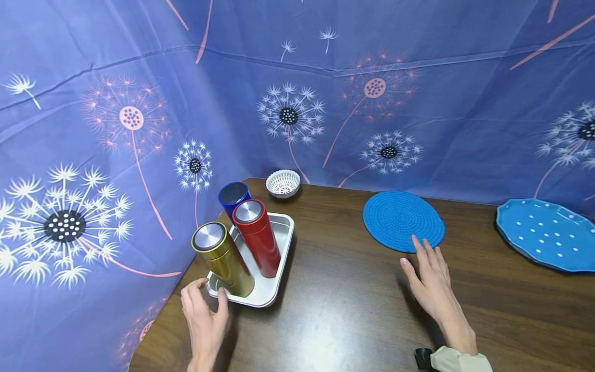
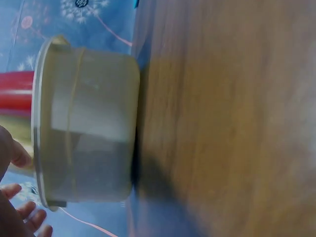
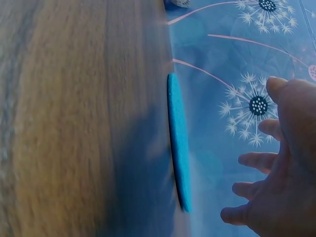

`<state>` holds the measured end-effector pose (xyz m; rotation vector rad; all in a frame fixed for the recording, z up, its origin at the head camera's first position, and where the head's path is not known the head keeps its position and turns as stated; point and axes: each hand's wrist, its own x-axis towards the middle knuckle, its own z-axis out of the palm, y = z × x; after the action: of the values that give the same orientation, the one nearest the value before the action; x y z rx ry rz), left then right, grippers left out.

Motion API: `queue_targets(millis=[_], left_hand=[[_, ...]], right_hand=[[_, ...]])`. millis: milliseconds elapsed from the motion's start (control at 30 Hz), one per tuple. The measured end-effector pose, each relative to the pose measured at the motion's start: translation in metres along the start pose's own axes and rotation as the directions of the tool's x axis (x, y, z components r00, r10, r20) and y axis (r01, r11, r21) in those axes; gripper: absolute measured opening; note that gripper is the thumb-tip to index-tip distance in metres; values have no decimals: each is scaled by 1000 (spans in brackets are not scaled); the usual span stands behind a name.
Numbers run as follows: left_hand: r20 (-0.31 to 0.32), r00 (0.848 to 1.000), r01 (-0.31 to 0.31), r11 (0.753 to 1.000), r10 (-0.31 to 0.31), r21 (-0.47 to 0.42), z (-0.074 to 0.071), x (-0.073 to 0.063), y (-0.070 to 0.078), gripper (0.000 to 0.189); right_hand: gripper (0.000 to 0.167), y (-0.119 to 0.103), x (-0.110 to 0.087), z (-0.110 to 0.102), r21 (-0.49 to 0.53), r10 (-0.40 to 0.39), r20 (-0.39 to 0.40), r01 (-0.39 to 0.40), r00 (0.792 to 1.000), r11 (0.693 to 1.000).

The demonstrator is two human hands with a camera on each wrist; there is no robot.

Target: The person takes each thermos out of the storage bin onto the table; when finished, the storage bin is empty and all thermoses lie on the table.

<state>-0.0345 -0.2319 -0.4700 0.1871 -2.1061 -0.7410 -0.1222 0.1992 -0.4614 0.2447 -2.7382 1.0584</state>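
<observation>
A white tray [image 1: 283, 253] stands on the table at the left, carrying a gold flask [image 1: 230, 268], a red flask [image 1: 262, 237] and a blue flask [image 1: 234, 196], all upright. My left hand [image 1: 203, 315] is at the tray's near left corner, thumb and forefinger spread about the rim. In the left wrist view the thumb [image 2: 19, 155] overlaps the rim, and the other fingers lie loosely off the tray's wall. My right hand [image 1: 432, 284] hovers with straight, spread fingers by the near edge of a round blue woven placemat [image 1: 402, 219], holding nothing.
A small white openwork bowl [image 1: 283, 184] sits at the back of the table, behind the tray. To the far right lies a blue plate with white dots [image 1: 548, 235]. A blue curtain with dandelion prints [image 1: 325, 129] hangs along the table's back and left edges.
</observation>
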Motion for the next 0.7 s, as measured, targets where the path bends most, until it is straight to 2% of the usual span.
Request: queue_targets(millis=[133, 267, 400, 567, 633, 700], left_hand=[[44, 994, 104, 995, -104, -8, 5, 4, -7, 40], [117, 974, 199, 979, -192, -50, 8, 8, -12, 46], [198, 941, 296, 952, -276, -78, 10, 13, -14, 52], [280, 886, 401, 914, -369, -63, 10, 17, -13, 49], [299, 874, 417, 907, -384, -54, 11, 19, -12, 46], [302, 871, 419, 906, -387, -50, 12, 19, -11, 44]], right_hand=[[63, 2, -1, -2, 3, -2, -13, 3, 1000, 1000], [63, 3, -3, -4, 6, 2, -16, -2, 1000, 1000], [62, 3, -5, -5, 20, -6, -28, 7, 1000, 1000], [62, 4, -8, -7, 60, -24, -48, 27, 999, 998], [62, 4, -8, -8, 82, -28, -51, 32, 998, 996], [63, 4, -9, -9, 104, -30, -48, 35, 998, 994]])
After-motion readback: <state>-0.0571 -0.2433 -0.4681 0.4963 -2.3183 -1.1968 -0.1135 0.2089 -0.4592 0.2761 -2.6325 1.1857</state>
